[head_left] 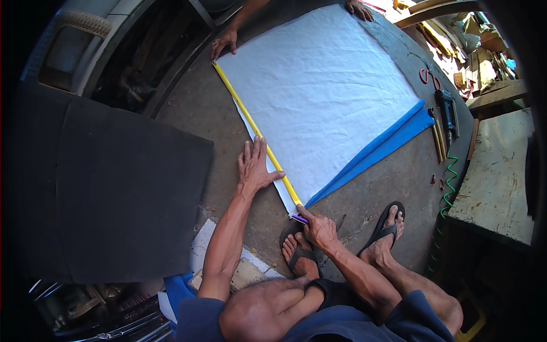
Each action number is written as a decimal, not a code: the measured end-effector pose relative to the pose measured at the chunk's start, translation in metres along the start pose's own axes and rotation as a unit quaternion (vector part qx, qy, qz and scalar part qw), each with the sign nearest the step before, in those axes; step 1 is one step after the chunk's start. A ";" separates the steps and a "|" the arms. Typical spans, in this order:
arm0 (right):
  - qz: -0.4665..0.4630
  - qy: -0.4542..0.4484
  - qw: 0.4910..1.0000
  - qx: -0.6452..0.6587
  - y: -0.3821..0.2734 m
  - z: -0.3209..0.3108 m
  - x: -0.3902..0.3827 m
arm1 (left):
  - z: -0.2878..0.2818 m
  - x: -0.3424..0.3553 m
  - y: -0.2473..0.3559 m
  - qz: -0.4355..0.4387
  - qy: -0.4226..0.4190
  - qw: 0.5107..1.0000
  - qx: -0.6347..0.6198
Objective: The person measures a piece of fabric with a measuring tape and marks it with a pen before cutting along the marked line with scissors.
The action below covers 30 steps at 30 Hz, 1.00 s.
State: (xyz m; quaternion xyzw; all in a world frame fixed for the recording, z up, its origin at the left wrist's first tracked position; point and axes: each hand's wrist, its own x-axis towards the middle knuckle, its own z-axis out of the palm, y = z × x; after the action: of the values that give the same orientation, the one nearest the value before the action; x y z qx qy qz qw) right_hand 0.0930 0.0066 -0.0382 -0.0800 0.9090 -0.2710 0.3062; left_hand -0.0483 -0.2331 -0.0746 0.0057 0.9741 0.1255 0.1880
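A large sheet of white fabric (336, 85) with fine creases lies on the grey floor, and a blue fabric strip (370, 148) shows along its near right edge. Down its left side stretches a yellow measuring strip (238, 101). My left hand (256, 167) rests across this strip, fingers stretched out and apart. At the strip's near end, my right hand (319, 229) grips a purple pen (298, 218) close to the fabric's corner, its index finger touching the strip. Another person's hand (225, 43) is at the strip's far end.
That person's other hand (359, 9) touches the far fabric edge. Orange-handled scissors (430, 77), a dark air tool (448, 111) and its green coiled hose (450, 176) lie on the right. A dark padded panel (125, 188) stands left; a worn wooden surface (493, 165) is at right.
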 end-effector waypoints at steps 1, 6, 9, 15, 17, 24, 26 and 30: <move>-0.028 0.026 0.999 0.014 0.012 0.008 -0.011 | -0.002 0.001 0.005 -0.006 -0.011 1.000 0.001; -0.015 -0.040 0.999 -0.023 0.037 0.004 -0.085 | -0.005 0.003 0.009 -0.022 -0.028 0.999 0.013; -0.003 -0.089 0.996 -0.020 0.054 0.009 -0.134 | -0.003 0.003 0.008 -0.020 -0.024 0.999 0.012; -0.007 -0.203 0.979 -0.019 0.067 -0.004 -0.142 | -0.011 0.003 0.017 -0.030 -0.031 0.999 0.005; -0.042 -0.210 0.977 -0.021 0.075 0.006 -0.137 | -0.011 0.004 0.022 -0.031 -0.033 0.999 -0.001; -0.074 -0.260 0.961 -0.048 0.084 0.027 -0.121 | -0.008 -0.003 0.005 -0.034 -0.023 0.999 0.002; -0.097 -0.234 0.966 -0.046 0.102 0.035 -0.120 | -0.007 0.003 0.014 -0.029 -0.024 0.999 -0.008; -0.014 -0.326 0.936 -0.136 0.113 0.052 -0.097 | -0.011 0.002 0.016 -0.035 -0.032 0.999 -0.017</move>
State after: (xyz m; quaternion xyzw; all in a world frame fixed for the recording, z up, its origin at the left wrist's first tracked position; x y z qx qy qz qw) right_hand 0.2042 0.1092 -0.0838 -0.2172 0.7863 -0.1082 0.5682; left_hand -0.0552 -0.2199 -0.0616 -0.0273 0.9650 0.1348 0.2235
